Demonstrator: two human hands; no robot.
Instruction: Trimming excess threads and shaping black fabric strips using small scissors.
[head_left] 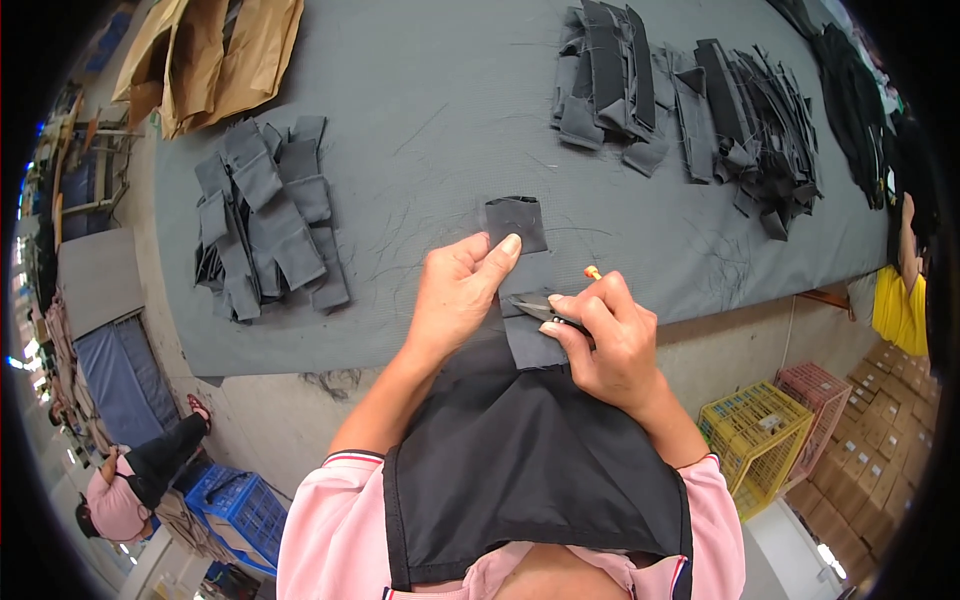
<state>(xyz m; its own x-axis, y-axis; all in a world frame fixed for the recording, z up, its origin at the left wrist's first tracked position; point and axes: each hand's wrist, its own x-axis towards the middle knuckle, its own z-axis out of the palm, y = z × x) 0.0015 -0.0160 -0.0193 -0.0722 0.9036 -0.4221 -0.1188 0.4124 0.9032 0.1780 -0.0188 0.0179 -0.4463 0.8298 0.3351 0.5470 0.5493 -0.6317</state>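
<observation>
A dark grey fabric strip (534, 342) lies at the table's near edge, in front of my black apron. My left hand (452, 292) pinches its upper part, thumb on top, below the folded far end. My right hand (612, 345) is closed around small dark thread snips (537, 306), whose pointed blades lie over the lower half of the strip. A small orange and yellow piece sticks up beside the right index finger; I cannot make out what it belongs to. The fingers of the right hand hide most of the snips' handle.
On the grey-covered table (420, 180) sit a heap of grey fabric pieces (270, 215) at left and bundled strips (700, 110) at far right. A brown paper bag (215, 60) stands at far left. Loose threads are scattered about. Crates and other people are beyond the table.
</observation>
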